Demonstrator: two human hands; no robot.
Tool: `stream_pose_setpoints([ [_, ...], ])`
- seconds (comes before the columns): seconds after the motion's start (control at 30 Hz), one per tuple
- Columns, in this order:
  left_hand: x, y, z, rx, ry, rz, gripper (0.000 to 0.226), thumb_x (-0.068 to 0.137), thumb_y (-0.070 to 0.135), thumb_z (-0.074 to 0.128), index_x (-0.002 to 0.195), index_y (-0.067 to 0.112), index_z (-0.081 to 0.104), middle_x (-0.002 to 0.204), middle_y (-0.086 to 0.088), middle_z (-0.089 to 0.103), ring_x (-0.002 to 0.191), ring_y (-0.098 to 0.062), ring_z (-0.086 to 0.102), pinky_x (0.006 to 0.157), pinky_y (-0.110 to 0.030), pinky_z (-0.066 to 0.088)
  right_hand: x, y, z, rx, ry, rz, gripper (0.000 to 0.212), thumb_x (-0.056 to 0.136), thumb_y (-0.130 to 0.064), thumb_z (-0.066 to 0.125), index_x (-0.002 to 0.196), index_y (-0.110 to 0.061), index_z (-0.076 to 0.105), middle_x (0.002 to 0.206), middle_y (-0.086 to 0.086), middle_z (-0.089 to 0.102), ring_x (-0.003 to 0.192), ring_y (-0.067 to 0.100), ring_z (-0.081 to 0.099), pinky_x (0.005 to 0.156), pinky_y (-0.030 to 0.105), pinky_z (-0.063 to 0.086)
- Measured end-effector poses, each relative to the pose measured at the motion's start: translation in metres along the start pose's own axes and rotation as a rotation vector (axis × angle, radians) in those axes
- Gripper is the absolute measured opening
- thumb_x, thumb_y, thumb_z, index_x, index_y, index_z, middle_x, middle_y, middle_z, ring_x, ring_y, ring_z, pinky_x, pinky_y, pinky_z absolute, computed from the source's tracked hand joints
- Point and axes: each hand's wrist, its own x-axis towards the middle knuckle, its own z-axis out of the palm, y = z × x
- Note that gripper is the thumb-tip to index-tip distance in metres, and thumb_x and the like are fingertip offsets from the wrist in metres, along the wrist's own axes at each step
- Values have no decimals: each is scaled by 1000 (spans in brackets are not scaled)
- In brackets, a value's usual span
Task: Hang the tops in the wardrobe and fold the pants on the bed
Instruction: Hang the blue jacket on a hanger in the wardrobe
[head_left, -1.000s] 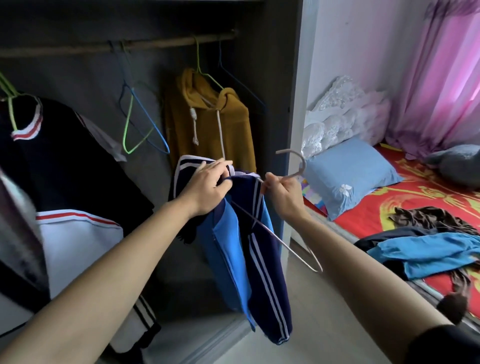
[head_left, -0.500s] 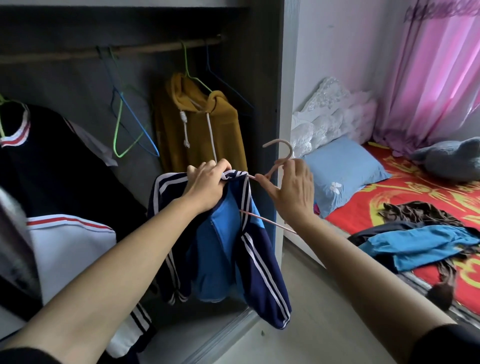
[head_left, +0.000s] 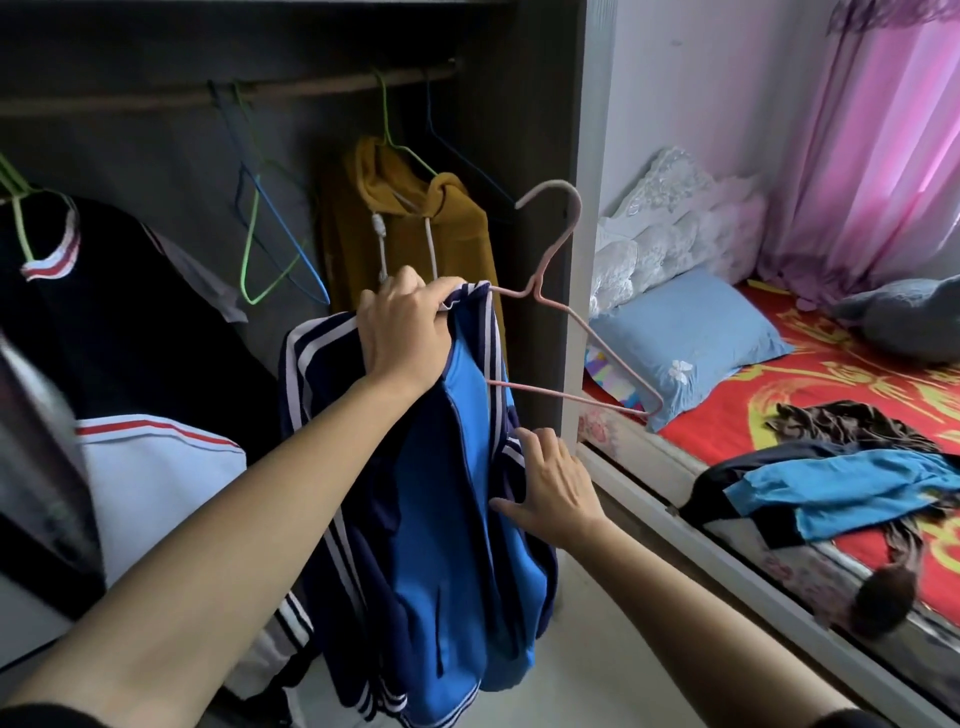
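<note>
In front of the open dark wardrobe (head_left: 540, 130), centre of view: navy and bright-blue track jacket (head_left: 447, 493), smooth synthetic cloth, white stripes on collar, front edges and hem. It hangs in loose vertical folds.

Left hand (head_left: 405, 332): fingers curled tight round the bunched collar at the top of the jacket. The thin pink wire hanger (head_left: 535, 292) comes out of this grip to the right. Its hook stands upright and its triangular right shoulder is bare, outside the cloth.

Right hand (head_left: 550, 493): lower and nearer, back of hand to the camera. Fingers point up against the striped right front edge, thumb spread left across the cloth. Cannot tell whether any fabric is pinched.

Far, inside the wardrobe: a rough wooden rail (head_left: 260, 96). On it, from the right, a mustard hooded sweatshirt (head_left: 441, 228) with white drawcords, then bare green and blue wire hangers (head_left: 260, 249). At far left is a black and white top (head_left: 130, 312) with red-striped trim.

Right: bed (head_left: 831, 384) with a red and yellow printed sheet. At its far end lie a light-blue pillow (head_left: 691, 332) and white lace cushions (head_left: 665, 218). On the near part are crumpled blue and dark garments (head_left: 831, 483), with a brown crinkled one (head_left: 841, 421) just beyond. A pink sheer curtain (head_left: 883, 130) hangs behind.
</note>
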Motion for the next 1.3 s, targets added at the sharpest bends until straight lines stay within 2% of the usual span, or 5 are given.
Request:
stream_pose_setpoints([
  [0.27,-8,-13,-17,-63,103,-74,44,85,8,56,121,31,66,92,-2,57,89,-23,55,76,-32,27,12,-12,1,317,5,118,67,91,-4,38,145,-34,14,134,14,53,94,42,62,72,46,48],
  [0.4,-15,-36,-17,-84,115,-202,45,80,8,55,117,28,69,92,-3,58,89,-26,56,77,-33,25,9,-2,-7,345,65,71,55,95,-16,35,147,-28,20,125,14,52,102,36,59,86,49,50],
  [0.6,-27,-61,-8,-99,30,-315,36,81,12,55,110,26,70,95,-5,61,94,-28,55,80,-35,25,4,5,-14,8,111,108,80,80,-59,53,144,-19,26,106,5,53,77,28,62,56,36,47],
  [0.93,-43,-81,-2,-180,73,-417,14,74,22,36,64,17,43,79,-12,58,70,-23,40,81,-40,31,5,38,-24,142,66,291,14,92,-13,54,106,-13,56,115,14,53,96,35,60,67,33,40],
  [1.3,-55,-95,14,25,-26,-213,38,77,23,39,86,12,73,85,-14,64,82,-35,55,77,-42,32,23,78,-65,455,78,462,34,97,-9,45,119,-13,71,118,12,70,110,29,60,89,31,42],
])
